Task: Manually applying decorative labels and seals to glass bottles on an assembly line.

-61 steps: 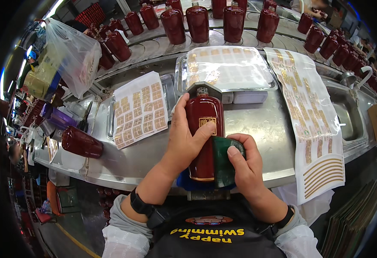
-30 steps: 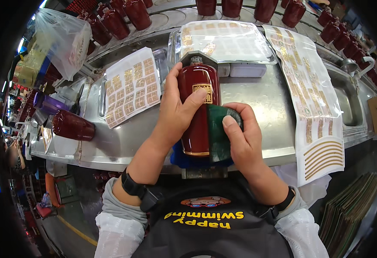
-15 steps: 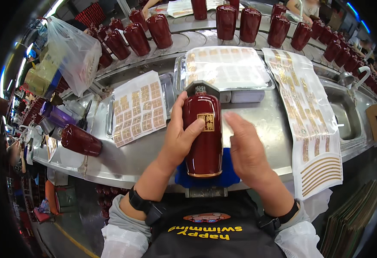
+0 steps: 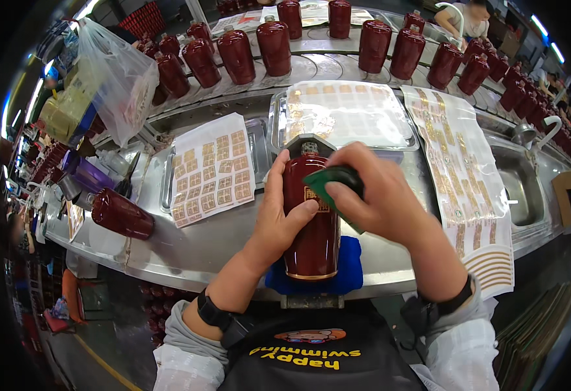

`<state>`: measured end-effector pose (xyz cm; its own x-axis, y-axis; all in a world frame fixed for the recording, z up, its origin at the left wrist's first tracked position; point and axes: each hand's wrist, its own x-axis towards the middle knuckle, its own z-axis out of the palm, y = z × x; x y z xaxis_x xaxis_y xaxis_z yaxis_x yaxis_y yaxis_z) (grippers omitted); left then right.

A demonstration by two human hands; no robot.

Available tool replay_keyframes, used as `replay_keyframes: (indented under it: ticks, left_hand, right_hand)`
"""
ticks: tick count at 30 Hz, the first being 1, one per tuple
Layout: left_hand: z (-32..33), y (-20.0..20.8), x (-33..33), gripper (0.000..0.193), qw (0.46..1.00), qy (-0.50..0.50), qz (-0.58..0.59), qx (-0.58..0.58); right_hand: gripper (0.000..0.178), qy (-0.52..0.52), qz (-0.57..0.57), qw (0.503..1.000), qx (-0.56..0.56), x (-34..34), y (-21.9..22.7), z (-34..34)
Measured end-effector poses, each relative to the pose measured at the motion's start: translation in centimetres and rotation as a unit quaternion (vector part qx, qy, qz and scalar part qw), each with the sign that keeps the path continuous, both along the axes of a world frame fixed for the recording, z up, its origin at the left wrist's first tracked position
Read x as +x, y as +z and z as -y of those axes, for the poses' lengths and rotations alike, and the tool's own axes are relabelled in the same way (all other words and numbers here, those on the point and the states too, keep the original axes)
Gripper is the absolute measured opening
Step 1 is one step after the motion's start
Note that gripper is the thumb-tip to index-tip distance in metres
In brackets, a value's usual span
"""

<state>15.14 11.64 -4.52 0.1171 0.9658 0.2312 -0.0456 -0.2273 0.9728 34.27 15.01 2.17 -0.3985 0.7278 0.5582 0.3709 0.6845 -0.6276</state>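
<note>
A dark red glass bottle (image 4: 311,251) lies in front of me over a folded blue cloth (image 4: 349,267), its neck pointing away. Around its left side wraps my left hand (image 4: 277,215), with the thumb beside a gold label (image 4: 323,203) on the bottle's face. My right hand (image 4: 383,195) grips a green scraper (image 4: 334,177), whose edge is at the bottle's front by the label. That hand covers part of the label and the bottle's right side.
A sheet of gold stickers (image 4: 214,173) lies on the left, another sheet (image 4: 341,107) on a metal tray behind, a long strip (image 4: 455,169) at right. A tilted red bottle (image 4: 122,214) rests on the left. Several bottles stand on the conveyor (image 4: 321,68); a person (image 4: 464,23) sits beyond.
My right hand has come in over the bottle and now shows a green scraper against it. On the conveyor, the bottles have shifted. My left hand keeps its hold.
</note>
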Motion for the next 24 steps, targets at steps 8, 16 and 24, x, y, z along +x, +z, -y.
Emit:
replay_keyframes:
  ticks: [8,16,24]
  left_hand:
    - [0.8,0.0,-0.3,0.082,0.982,-0.054,0.169,-0.058]
    - [4.0,-1.4,-1.3,0.096,0.999,-0.006,0.006,0.031]
    - [6.8,-1.5,-2.9,0.121,0.894,0.012,-0.390,0.219]
  right_hand:
    - [0.026,0.004,0.069,0.989,0.127,-0.2,-0.8,-1.0]
    - [0.024,0.091,0.087,0.992,-0.022,-0.9,-0.4,-3.1]
    - [0.013,0.175,-0.003,0.982,-0.067,1.4,-1.9,0.5]
